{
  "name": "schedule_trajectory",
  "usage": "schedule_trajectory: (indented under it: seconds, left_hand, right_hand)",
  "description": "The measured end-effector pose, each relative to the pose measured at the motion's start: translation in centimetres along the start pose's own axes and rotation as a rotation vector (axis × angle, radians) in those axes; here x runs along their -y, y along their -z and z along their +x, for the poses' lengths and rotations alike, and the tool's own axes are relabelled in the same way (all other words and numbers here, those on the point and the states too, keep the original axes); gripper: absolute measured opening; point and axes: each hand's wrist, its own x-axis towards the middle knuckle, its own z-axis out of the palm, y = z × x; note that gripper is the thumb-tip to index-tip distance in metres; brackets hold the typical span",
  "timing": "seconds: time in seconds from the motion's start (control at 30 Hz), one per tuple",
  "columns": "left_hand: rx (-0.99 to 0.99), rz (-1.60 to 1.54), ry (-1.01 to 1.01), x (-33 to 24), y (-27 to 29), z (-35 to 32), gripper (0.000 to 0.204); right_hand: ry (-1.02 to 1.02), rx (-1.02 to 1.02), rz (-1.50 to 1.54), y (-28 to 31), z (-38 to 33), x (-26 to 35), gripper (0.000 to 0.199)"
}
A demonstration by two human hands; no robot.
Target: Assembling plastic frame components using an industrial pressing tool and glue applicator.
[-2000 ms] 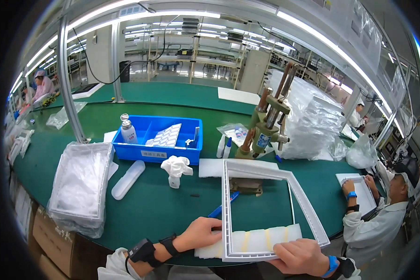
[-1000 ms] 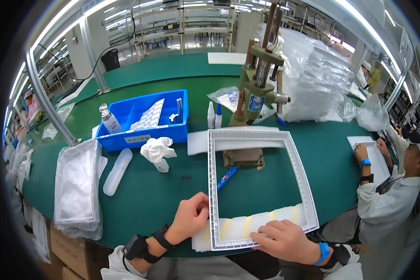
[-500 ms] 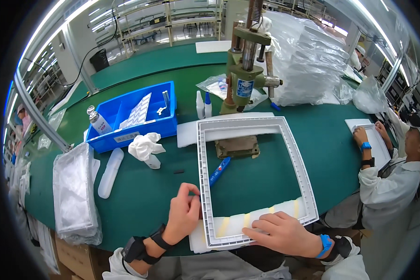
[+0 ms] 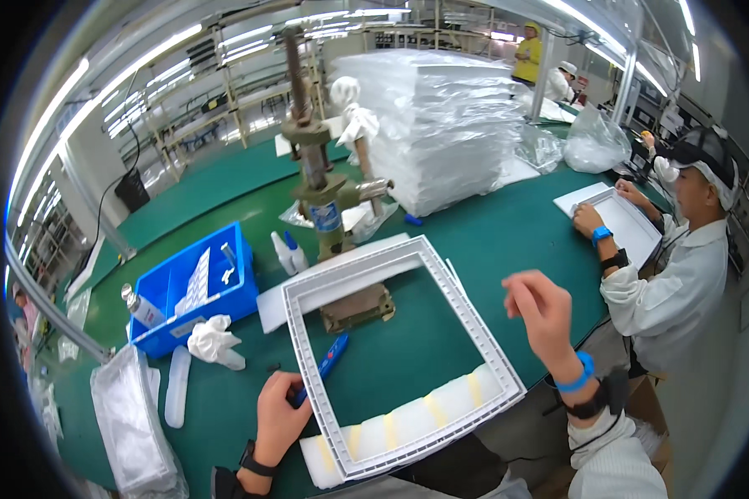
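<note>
A white rectangular frame [image 4: 493,356] with a ribbed rim lies on the green table in front of me. Its near side rests on a white foam strip [image 4: 408,422] with yellow bands. My left hand [image 4: 280,418] is beside the frame's left side, fingers closed on the lower end of a blue pen-shaped tool [image 4: 333,356]; the frame's side crosses over the tool, hiding part of it. To the right of the frame, my right hand [image 4: 545,314] is raised off it, fingers bent and slightly apart, with nothing visible in them.
A green press [image 4: 329,208] stands behind the frame, its base [image 4: 358,308] inside the opening. Left are a blue divided bin [image 4: 187,328], a white cloth-wrapped bottle [image 4: 215,341] and a bagged frame [image 4: 129,424]. Plastic-wrapped sheets [image 4: 441,125] are stacked behind; a co-worker [image 4: 674,274] sits right.
My right hand has lifted off the near side of the frame and moved right. The view has turned right, so the table's things appear shifted left. My left hand stays by the frame's left side.
</note>
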Motion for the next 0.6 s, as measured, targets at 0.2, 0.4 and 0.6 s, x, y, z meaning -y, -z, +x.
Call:
schedule_trajectory:
  seconds: [0.2, 0.4, 0.6]
  left_hand:
    - [0.033, 0.097, 0.178, 1.5, 3.7, -1.5, 0.023]
    - [0.150, 0.056, 0.296, 0.4, 6.1, -1.2, 0.021]
    - [0.047, 0.254, 0.079, 1.1, 4.8, 3.0, 0.018]
  right_hand:
    - [-0.168, 0.392, -0.590, -3.1, 4.7, -7.7, 0.033]
    - [-0.177, 0.408, -0.796, -6.8, 6.2, -10.8, 0.025]
    - [-0.181, 0.309, -0.690, -6.2, 6.2, -11.0, 0.021]
